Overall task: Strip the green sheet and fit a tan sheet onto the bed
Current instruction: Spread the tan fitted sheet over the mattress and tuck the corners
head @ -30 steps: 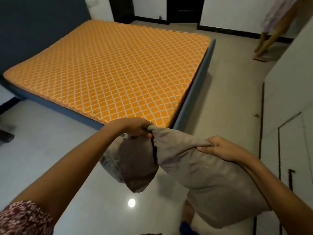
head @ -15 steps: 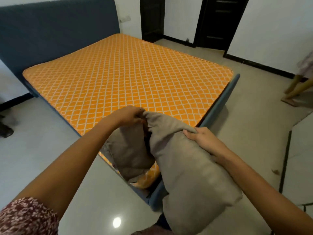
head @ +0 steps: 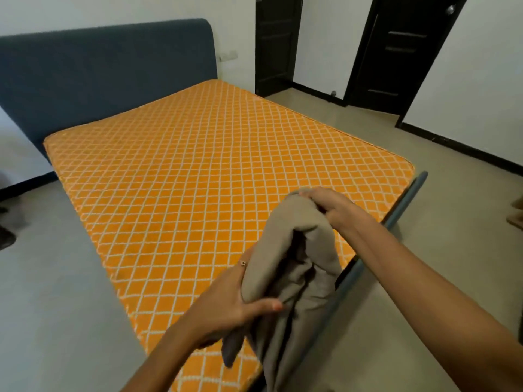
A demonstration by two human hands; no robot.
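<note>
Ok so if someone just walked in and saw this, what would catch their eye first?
Probably the bare mattress, bright orange with a white diamond pattern, filling the middle of the view in front of a dark blue headboard. Next, the bunched tan sheet held over the mattress's near corner, with the left hand gripping its lower folds and the right hand holding its top end.

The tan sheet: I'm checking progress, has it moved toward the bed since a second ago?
Yes. The tan sheet, gripped by the left hand and right hand, is now over the mattress corner.
</note>
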